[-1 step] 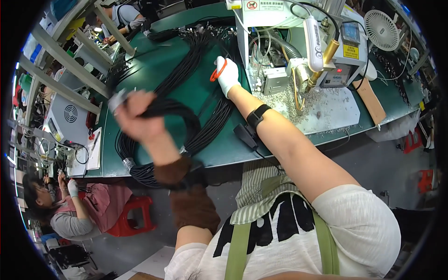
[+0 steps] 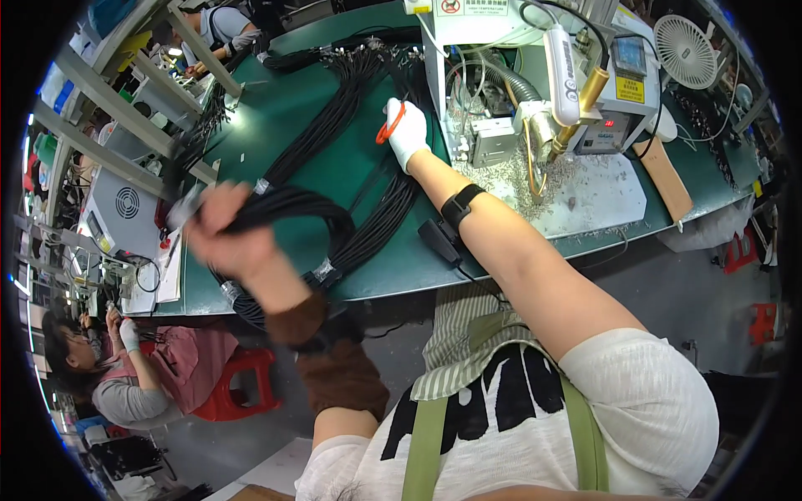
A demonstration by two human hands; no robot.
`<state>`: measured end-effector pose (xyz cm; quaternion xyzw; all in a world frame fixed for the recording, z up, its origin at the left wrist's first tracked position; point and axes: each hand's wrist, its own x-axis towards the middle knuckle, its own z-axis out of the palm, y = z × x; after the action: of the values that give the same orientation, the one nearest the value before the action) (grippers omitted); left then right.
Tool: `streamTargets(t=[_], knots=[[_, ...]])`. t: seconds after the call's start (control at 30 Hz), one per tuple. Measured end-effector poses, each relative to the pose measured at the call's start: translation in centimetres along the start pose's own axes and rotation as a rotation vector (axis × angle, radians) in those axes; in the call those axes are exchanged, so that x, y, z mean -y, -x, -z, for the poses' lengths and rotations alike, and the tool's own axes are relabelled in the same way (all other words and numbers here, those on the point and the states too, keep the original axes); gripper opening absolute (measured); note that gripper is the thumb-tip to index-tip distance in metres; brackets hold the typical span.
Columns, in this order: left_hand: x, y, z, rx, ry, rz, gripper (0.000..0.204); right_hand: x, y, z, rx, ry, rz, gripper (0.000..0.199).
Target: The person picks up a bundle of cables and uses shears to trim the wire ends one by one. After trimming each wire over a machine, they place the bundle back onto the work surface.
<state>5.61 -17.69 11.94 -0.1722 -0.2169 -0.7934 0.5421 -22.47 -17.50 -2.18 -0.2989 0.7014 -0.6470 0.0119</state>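
My left hand (image 2: 227, 231), smeared by motion, is closed round a thick bundle of black cables (image 2: 292, 207), whose end sticks out past the fingers on the left. The bundle loops back over the table toward a tie of clear wrap (image 2: 324, 269). Farther right, my right hand (image 2: 407, 129) wears a white glove and rests on the table beside other black cables. Its fingers are closed on an orange loop-shaped thing (image 2: 389, 127); the rest of that is hidden by the glove.
On the green table (image 2: 251, 142) more cable bundles (image 2: 342, 100) lie toward the back. A machine (image 2: 543, 108) with a metal-littered white plate stands to the right, near a fan (image 2: 685, 52). Grey shelf posts border the left. A person in pink (image 2: 180, 359) sits at the left.
My left hand has swung a little left and down with the cable bundle, its end swinging out toward the shelf posts. My right hand stays where it was.
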Motion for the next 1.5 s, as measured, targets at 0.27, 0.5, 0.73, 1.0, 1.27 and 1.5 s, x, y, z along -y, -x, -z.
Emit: streamTargets(t=[0.27,0.5,0.73,1.0,1.27,1.5], knots=[[-14.1,13.4,-4.6,-0.055,-0.598,-0.584,0.023,1.5,0.9,-1.2,0.001,-0.045,-0.049,0.033],[-7.3,16.2,-7.5,0.304,-0.233,-0.321,0.017,2.4,1.5,-0.3,0.141,-0.181,-0.054,0.033],[3.2,11.1,-11.5,0.856,-0.477,0.462,0.025,15.4,11.8,20.4,0.511,-0.39,0.362,0.025],[15.1,4.6,-13.3,1.115,-1.004,1.206,0.036,10.1,13.5,38.8,0.128,-0.642,-0.03,0.042],[31.8,4.5,-4.9,1.452,-0.928,1.741,0.042,-1.0,13.9,37.7,-0.047,-1.187,0.02,0.044],[37.2,9.7,-2.4,1.678,-0.923,2.056,0.046,-0.4,16.0,34.9,0.071,-0.42,-0.075,0.034]])
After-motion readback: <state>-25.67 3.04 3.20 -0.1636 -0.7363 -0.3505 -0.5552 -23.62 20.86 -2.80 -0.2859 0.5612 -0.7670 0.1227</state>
